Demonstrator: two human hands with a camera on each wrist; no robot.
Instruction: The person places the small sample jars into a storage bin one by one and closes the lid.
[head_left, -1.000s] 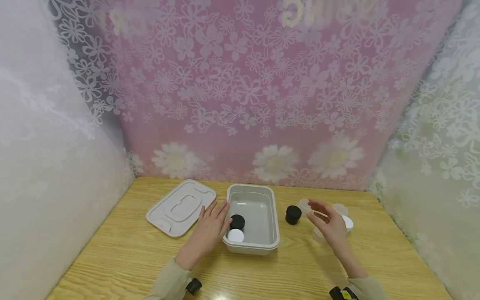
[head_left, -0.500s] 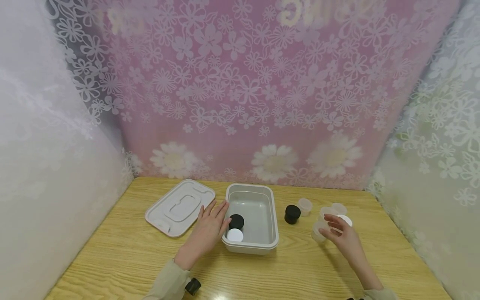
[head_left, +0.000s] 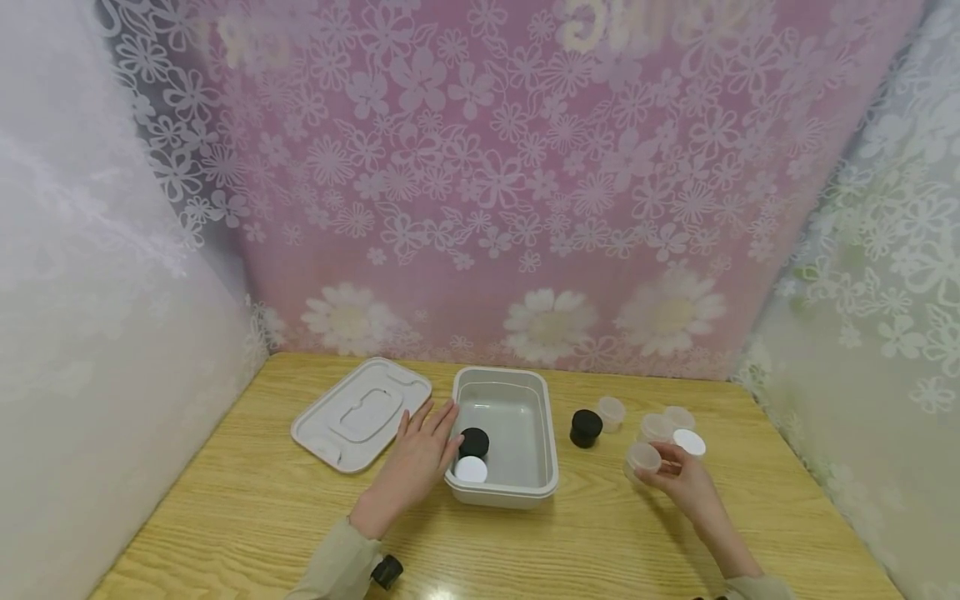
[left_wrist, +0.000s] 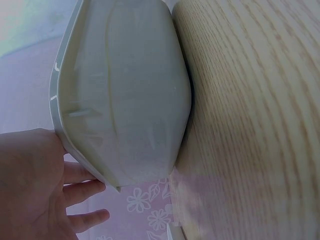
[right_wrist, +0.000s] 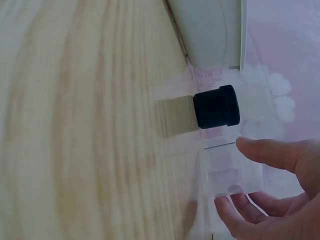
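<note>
My left hand (head_left: 416, 467) rests on the left rim of a pale grey plastic box (head_left: 553, 442), its fingers fairly straight; the left wrist view shows the box's outer wall (left_wrist: 140, 95) beside this hand (left_wrist: 35, 180). Inside the box, at the near left corner, are a black-lidded jar (head_left: 474, 442) and a white-lidded jar (head_left: 471, 470). Over on the right, my right hand (head_left: 688, 483) pinches a small clear jar (head_left: 642, 458) between thumb and fingers. In the right wrist view the thumb lies on one side of that clear jar (right_wrist: 227, 170) and the fingers on the other.
Around the right hand stand a black jar (head_left: 586, 428), a white-lidded jar (head_left: 688, 442) and several clear jars, one (head_left: 611, 413) behind the black jar. A flat grey lid (head_left: 360, 417) lies left of the box. A flowered pink curtain (head_left: 480, 208) closes off the back.
My right hand has moved right and down from above the jars, and its thumb and fingers have come together on the nearest clear jar. The left hand stays on the box rim.
</note>
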